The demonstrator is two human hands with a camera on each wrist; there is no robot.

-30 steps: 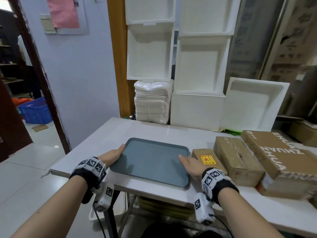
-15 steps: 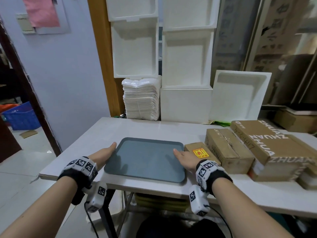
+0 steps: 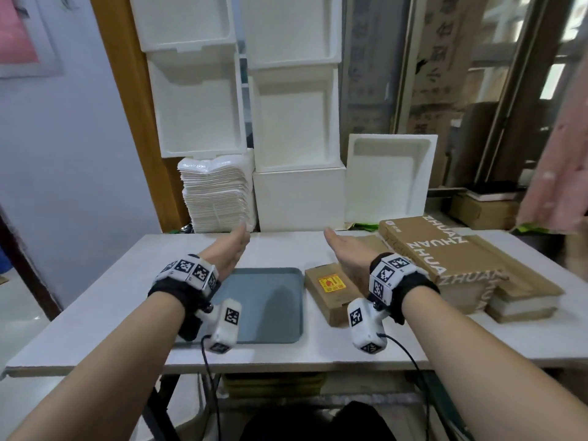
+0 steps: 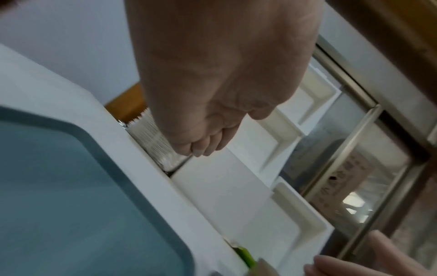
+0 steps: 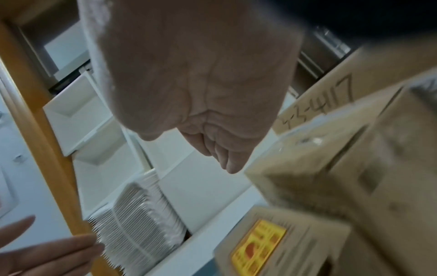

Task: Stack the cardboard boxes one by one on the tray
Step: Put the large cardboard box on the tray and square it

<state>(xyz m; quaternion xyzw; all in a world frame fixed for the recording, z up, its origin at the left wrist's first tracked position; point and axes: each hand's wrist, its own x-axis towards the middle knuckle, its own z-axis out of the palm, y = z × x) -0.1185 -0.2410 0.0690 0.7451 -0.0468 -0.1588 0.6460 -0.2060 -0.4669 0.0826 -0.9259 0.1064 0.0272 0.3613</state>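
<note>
A grey-blue tray (image 3: 267, 310) lies bare on the white table (image 3: 95, 313), also seen in the left wrist view as the tray (image 4: 59, 186). To its right sits a small cardboard box with a yellow-red label (image 3: 331, 291), (image 5: 272, 242). A medium box (image 5: 354, 168) stands behind it, mostly hidden by my right wrist in the head view. Further right is a large flat box printed ZHUAN (image 3: 451, 259). My left hand (image 3: 234, 246) and right hand (image 3: 342, 249) hover above the table with straight fingers and palms facing each other. Neither holds anything.
White foam boxes (image 3: 296, 122) are stacked against the back wall, beside a pile of white paper trays (image 3: 216, 195). A foam lid (image 3: 388, 176) leans behind the cardboard boxes. Another flat box (image 3: 521, 303) lies under the large one. Pink cloth (image 3: 560, 186) hangs at the right.
Both hands have left the tray's side edges and risen above the table, turning palms inward. The tray stays where it was.
</note>
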